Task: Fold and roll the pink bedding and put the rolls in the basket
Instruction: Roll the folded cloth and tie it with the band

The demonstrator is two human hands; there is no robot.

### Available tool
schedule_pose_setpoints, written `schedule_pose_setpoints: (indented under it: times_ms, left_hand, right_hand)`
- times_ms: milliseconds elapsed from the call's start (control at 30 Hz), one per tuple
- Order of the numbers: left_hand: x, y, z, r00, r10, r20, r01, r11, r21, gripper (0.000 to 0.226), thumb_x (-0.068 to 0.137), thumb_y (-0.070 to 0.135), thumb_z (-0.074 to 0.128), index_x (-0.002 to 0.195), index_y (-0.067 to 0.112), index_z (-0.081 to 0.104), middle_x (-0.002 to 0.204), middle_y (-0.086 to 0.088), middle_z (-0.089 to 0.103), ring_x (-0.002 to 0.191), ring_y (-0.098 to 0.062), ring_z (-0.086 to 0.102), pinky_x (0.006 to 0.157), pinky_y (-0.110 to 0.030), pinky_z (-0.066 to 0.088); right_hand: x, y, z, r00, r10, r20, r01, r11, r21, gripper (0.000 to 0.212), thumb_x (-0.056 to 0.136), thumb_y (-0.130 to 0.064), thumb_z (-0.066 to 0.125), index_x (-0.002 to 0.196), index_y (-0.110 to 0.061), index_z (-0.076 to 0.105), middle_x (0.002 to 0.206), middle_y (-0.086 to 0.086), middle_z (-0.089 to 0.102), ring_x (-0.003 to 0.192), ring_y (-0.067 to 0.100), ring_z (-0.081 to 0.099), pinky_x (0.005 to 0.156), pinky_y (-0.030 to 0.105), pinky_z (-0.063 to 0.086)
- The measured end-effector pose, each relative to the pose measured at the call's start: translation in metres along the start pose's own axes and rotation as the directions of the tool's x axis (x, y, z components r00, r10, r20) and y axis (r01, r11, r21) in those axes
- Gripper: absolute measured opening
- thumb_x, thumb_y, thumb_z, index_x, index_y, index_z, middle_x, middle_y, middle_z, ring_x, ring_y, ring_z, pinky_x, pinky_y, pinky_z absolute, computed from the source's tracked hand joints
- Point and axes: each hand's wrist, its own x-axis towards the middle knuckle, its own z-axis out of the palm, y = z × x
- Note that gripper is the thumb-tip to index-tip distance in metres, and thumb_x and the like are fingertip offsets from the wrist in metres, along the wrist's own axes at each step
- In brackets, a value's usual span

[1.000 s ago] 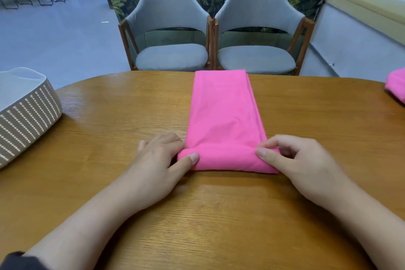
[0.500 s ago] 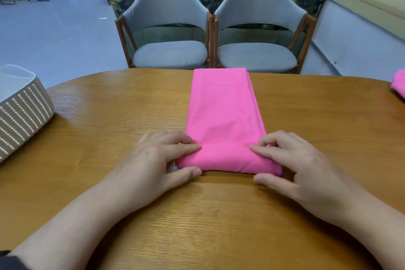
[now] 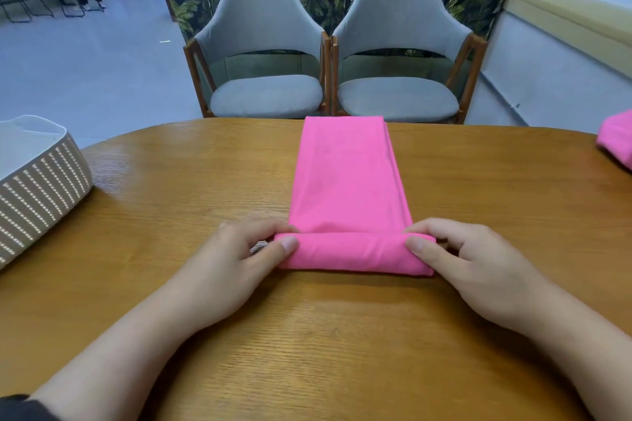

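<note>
Left hand point(image 3: 236, 260) and right hand point(image 3: 478, 263) each pinch an end of the started roll of pink bedding point(image 3: 349, 188) between them on the counter point(image 3: 171, 188), keeping it tight; basket point(image 3: 41, 188) far left of left hand.

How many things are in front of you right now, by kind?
Pink bedding: 2, strip and piece
Basket: 1
Chairs: 2, one, other
Table: 1
Total: 6
Left hand and right hand pinch the strip's rolled end.
</note>
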Motion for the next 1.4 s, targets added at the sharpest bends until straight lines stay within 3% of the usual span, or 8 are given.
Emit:
schedule_pose_setpoints:
  times_ms: [133, 267, 433, 667, 1067, 1200, 1300, 1400]
  left_hand:
    - [0.006, 0.002, 0.006, 0.994, -0.084, -0.063, 0.082, 0.996, -0.041, 0.018, 0.098, 0.032, 0.057, 0.092, 0.030, 0.074, 0.087, 0.014, 0.073, 0.085, -0.002, 0.064, 0.080, -0.022, 0.046]
    - [0.013, 0.001, 0.011, 0.977, -0.084, -0.196, 0.076, 0.996, -0.049, 0.011, 0.091, 0.025, 0.071, 0.083, 0.032, 0.065, 0.079, 0.006, 0.063, 0.058, -0.006, 0.056, 0.064, -0.019, 0.042]
    - [0.013, -0.011, 0.000, 0.967, 0.224, -0.125, -0.206, 0.968, 0.145, 0.026, 0.090, 0.044, 0.062, 0.088, 0.023, 0.077, 0.098, 0.017, 0.065, 0.098, -0.005, 0.063, 0.088, -0.025, 0.047]
    - [0.014, -0.024, -0.007, 0.988, 0.115, 0.102, -0.147, 0.901, 0.409, 0.065, 0.077, 0.075, 0.056, 0.129, 0.036, 0.060, 0.125, 0.026, 0.059, 0.120, 0.000, 0.051, 0.097, -0.043, 0.043]
    - [0.008, -0.006, -0.003, 0.999, -0.043, 0.027, 0.040, 0.996, 0.078, 0.051, 0.083, 0.063, 0.049, 0.076, 0.014, 0.059, 0.078, 0.008, 0.059, 0.081, -0.011, 0.055, 0.075, -0.028, 0.040]
    - [0.012, -0.002, 0.001, 0.992, -0.123, -0.025, 0.125, 0.989, 0.080, 0.057, 0.079, 0.065, 0.046, 0.075, 0.009, 0.055, 0.076, -0.004, 0.059, 0.074, -0.016, 0.055, 0.074, -0.038, 0.044]
    - [0.013, 0.000, 0.006, 0.987, -0.061, -0.149, 0.062, 0.998, 0.002, 0.011, 0.089, 0.035, 0.067, 0.100, 0.032, 0.064, 0.094, 0.022, 0.058, 0.076, 0.001, 0.059, 0.074, -0.019, 0.044]
    - [0.012, -0.005, 0.005, 0.972, 0.217, -0.093, -0.195, 0.960, 0.202, 0.023, 0.096, 0.032, 0.055, 0.112, 0.029, 0.070, 0.117, 0.024, 0.060, 0.111, 0.000, 0.059, 0.094, -0.031, 0.047]
  right_hand:
    - [0.004, -0.003, 0.004, 0.997, 0.043, -0.064, -0.037, 0.995, 0.093, 0.023, 0.091, -0.051, 0.056, 0.093, -0.034, 0.071, 0.080, 0.009, 0.067, 0.078, 0.030, 0.059, 0.079, 0.048, 0.048]
    - [0.004, 0.000, 0.012, 0.978, 0.021, -0.208, -0.036, 0.997, -0.067, 0.010, 0.089, -0.047, 0.060, 0.098, -0.045, 0.064, 0.078, -0.010, 0.059, 0.069, 0.005, 0.054, 0.067, 0.028, 0.045]
    - [0.005, 0.000, 0.015, 0.941, -0.285, -0.180, 0.208, 0.910, -0.358, 0.020, 0.096, -0.025, 0.057, 0.105, -0.027, 0.075, 0.106, -0.023, 0.060, 0.105, 0.006, 0.058, 0.090, 0.034, 0.048]
    - [0.006, 0.007, 0.006, 0.986, -0.166, 0.006, 0.153, 0.897, -0.415, 0.053, 0.086, -0.067, 0.053, 0.132, -0.042, 0.058, 0.120, -0.035, 0.049, 0.120, -0.007, 0.047, 0.101, 0.032, 0.040]
    - [0.007, -0.006, 0.003, 0.995, 0.067, -0.070, -0.055, 0.986, 0.159, 0.017, 0.085, -0.044, 0.064, 0.095, -0.033, 0.073, 0.078, -0.003, 0.071, 0.074, 0.015, 0.063, 0.070, 0.028, 0.047]
    - [0.011, -0.005, 0.008, 0.990, 0.101, -0.102, -0.094, 0.993, 0.072, 0.009, 0.091, -0.044, 0.063, 0.099, -0.039, 0.065, 0.069, 0.017, 0.049, 0.064, 0.023, 0.046, 0.062, 0.034, 0.036]
    - [0.011, -0.001, 0.015, 0.974, 0.010, -0.228, -0.046, 0.987, -0.152, 0.012, 0.092, -0.046, 0.057, 0.101, -0.043, 0.065, 0.087, -0.009, 0.057, 0.082, 0.005, 0.055, 0.077, 0.032, 0.046]
    - [0.009, -0.005, 0.017, 0.942, -0.252, -0.224, 0.151, 0.909, -0.389, 0.021, 0.098, -0.024, 0.054, 0.105, -0.033, 0.073, 0.108, -0.022, 0.058, 0.107, 0.006, 0.055, 0.089, 0.039, 0.045]
